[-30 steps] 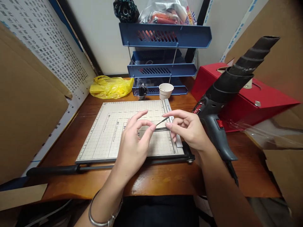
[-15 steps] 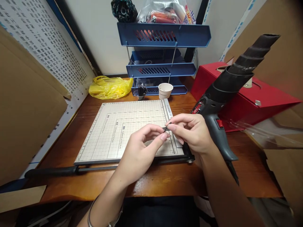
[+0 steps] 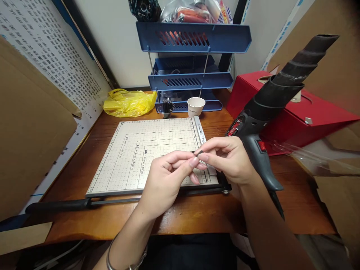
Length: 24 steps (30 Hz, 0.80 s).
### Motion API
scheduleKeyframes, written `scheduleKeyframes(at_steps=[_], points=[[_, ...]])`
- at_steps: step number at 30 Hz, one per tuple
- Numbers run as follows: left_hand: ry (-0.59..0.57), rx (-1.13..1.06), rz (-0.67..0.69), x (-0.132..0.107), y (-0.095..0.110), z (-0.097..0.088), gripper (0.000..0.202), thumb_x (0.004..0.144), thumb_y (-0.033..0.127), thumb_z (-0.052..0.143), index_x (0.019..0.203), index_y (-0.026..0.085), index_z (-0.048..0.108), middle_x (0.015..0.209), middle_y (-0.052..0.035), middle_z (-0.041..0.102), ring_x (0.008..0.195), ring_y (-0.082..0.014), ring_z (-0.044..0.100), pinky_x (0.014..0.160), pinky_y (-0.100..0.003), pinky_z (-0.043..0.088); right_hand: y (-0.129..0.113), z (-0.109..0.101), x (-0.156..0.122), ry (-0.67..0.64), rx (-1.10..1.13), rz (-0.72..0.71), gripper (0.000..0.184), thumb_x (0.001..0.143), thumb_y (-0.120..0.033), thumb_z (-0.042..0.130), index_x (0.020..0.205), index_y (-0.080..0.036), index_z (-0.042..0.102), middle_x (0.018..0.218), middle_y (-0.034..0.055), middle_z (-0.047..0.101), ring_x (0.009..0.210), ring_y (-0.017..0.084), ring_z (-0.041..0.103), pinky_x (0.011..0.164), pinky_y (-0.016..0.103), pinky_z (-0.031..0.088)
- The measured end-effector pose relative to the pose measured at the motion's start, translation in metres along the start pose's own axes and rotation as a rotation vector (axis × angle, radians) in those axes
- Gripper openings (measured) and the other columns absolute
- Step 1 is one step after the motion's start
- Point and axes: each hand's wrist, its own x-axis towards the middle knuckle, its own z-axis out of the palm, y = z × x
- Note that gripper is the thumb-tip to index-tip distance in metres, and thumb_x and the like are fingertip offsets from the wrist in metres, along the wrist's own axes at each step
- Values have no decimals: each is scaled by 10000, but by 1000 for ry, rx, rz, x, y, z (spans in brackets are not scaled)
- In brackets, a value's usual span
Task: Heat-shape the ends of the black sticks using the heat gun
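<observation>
Above the right part of a paper trimmer (image 3: 123, 157), my two hands meet fingertip to fingertip. My left hand (image 3: 165, 176) pinches one end of a small, thin black piece (image 3: 200, 153). Thumb and index finger of my right hand (image 3: 230, 161) close on its other end. Most of the piece is hidden by the fingers, and its exact kind is too small to make out. Behind the trimmer, a small cup holds a bunch of thin black strands (image 3: 168, 106). Beside it stands a white paper cup (image 3: 196, 107).
A heat gun (image 3: 261, 116) stands nozzle up at the right, before a red box (image 3: 317, 116). Blue stacked trays (image 3: 191, 80) rise at the back, beside a yellow plastic bag (image 3: 129, 103). The trimmer's black handle (image 3: 59, 205) lies along the front left.
The fingertips have drawn closer around the black piece, so less of it shows. My left hand's other fingers have shifted beneath it. The view has moved slightly.
</observation>
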Motion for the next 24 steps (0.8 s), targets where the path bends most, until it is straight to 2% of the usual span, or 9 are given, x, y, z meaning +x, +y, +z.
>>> scheduleKeyframes(at_steps=[7, 15, 21, 24], points=[[-16, -10, -7, -1, 1, 1, 112, 933, 238, 751, 964, 153, 817, 813, -45, 812, 568, -110, 693, 658, -224, 610, -1, 0, 1, -10, 14, -9, 69, 765, -275, 803, 737, -213, 792, 513, -4, 598, 455, 104, 468, 384, 230, 289], [-17, -49, -7, -1, 0, 1, 90, 946, 214, 740, 917, 168, 811, 808, -25, 809, 553, -68, 668, 622, -162, 580, 1, 1, 0, -31, 56, -6, 35, 764, -220, 804, 732, -221, 789, 500, -36, 589, 424, 71, 408, 420, 232, 302], [-20, 7, 8, -3, 0, 1, 77, 928, 193, 748, 886, 183, 811, 742, -7, 780, 565, -74, 634, 550, -144, 537, 5, -5, -2, -59, 36, -6, 36, 780, -232, 809, 752, -218, 792, 653, 8, 713, 586, 130, 592, 525, 254, 429], [-22, 82, 27, -5, 1, -1, 93, 935, 196, 741, 896, 198, 826, 744, -7, 781, 566, -62, 594, 522, -118, 491, 5, -6, -2, -78, 39, 22, 50, 771, -237, 821, 750, -208, 787, 587, -8, 661, 536, 109, 536, 496, 241, 384]])
